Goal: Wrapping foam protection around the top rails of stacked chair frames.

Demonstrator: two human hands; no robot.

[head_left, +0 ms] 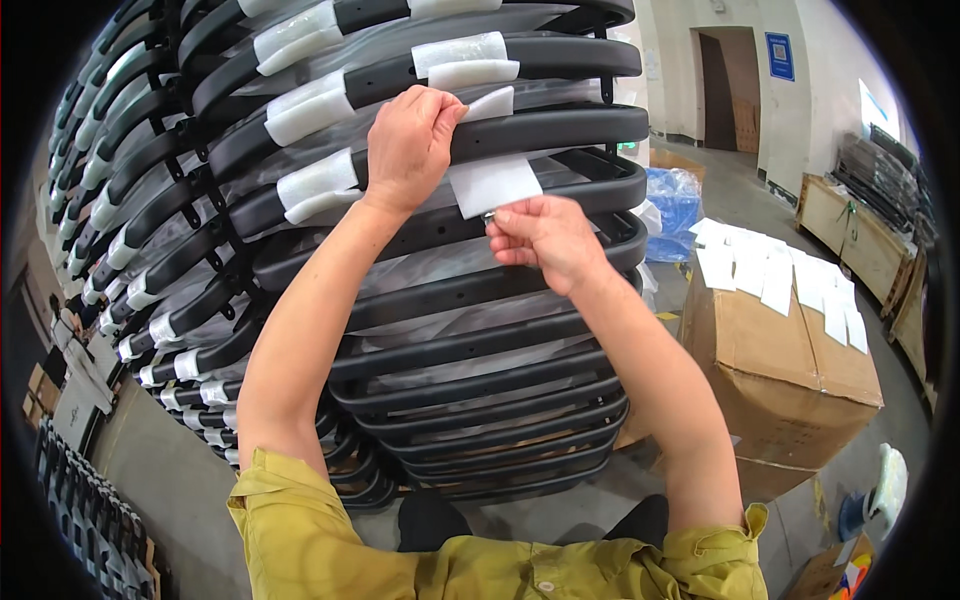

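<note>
A: Doing which step now?

B: Wrapping, by the look of things: fitting a white foam sheet [496, 188] around a black tube [570, 128] in the stack of frames [470, 348]. Showing one end above the tube, hanging the other below; apparently passing behind, though not showing enough there to be sure.

A: Holding how?

B: Pinching with both hands. Gripping the upper end's left edge between thumb and forefinger of the left hand [412, 145], leaving hardly any gap; nipping the lower edge with the right hand [548, 238], likewise nearly closed, curling the other fingers under.

A: Calling for what next?

B: Probably calling for folding the lower end up over the tube, overlapping the upper end and keeping the foam snug, matching a finished wrap [318, 183] to the left.

A: And pointing which way?

B: Running crosswise to the tube, standing near upright along the long axis, pointing the lower end downward and dipping at the left corner.
</note>
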